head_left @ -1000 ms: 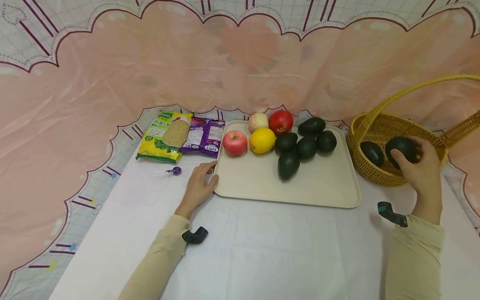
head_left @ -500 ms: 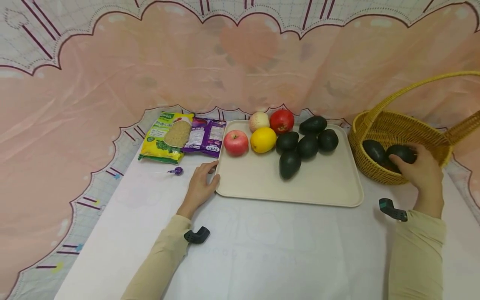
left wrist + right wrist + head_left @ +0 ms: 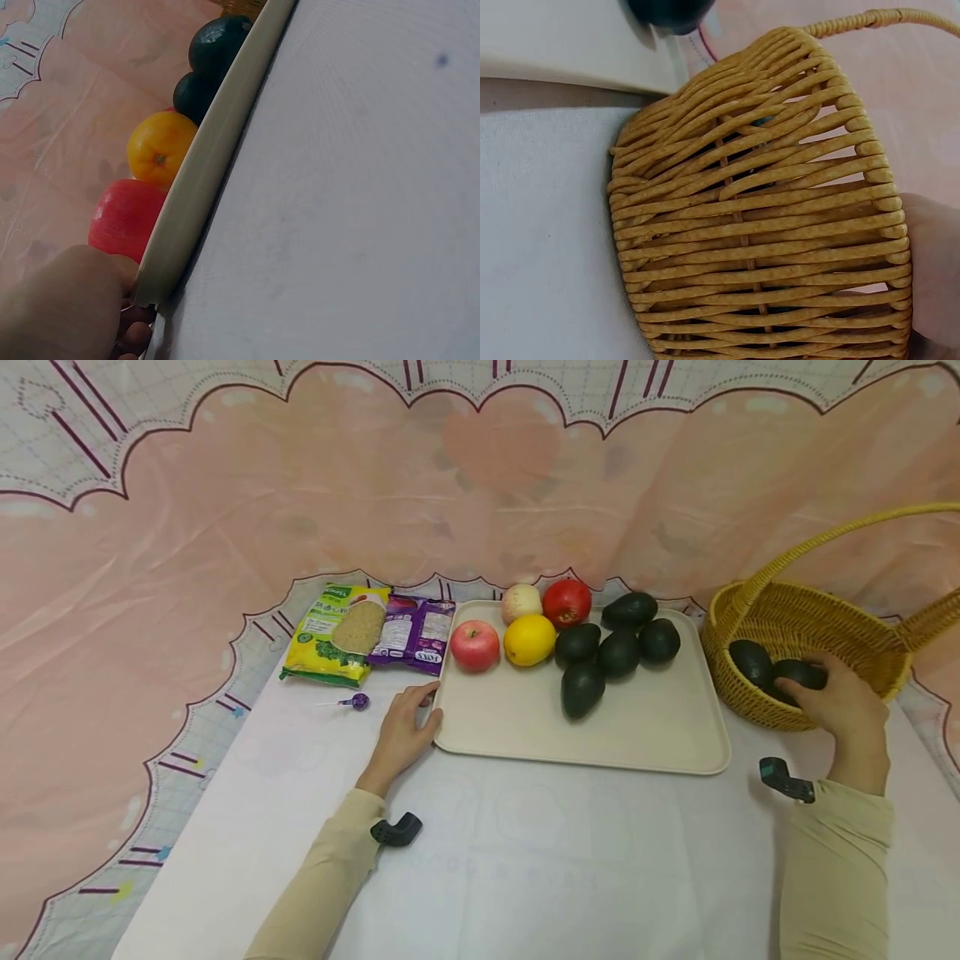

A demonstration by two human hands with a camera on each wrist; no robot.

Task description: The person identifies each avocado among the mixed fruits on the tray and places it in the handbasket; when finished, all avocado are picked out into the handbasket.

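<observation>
In the head view, my right hand reaches into a wicker basket and holds a dark avocado low inside. A second avocado lies beside it. From the right wrist view, the basket's woven wall hides most of my hand. My left hand rests against the left edge of a cream tray, its thumb and fingers touching the rim. The left wrist view shows that hand at the tray's corner.
The tray carries several avocados, a yellow fruit, a red apple, a pomegranate and a pale peach-like fruit. Left of it lie a yellow food packet, a purple packet and a lollipop. The basket handle arches high.
My right hand has lowered the avocado deeper into the basket, against the other one. The left hand has stayed at the tray edge; the view has shifted slightly.
</observation>
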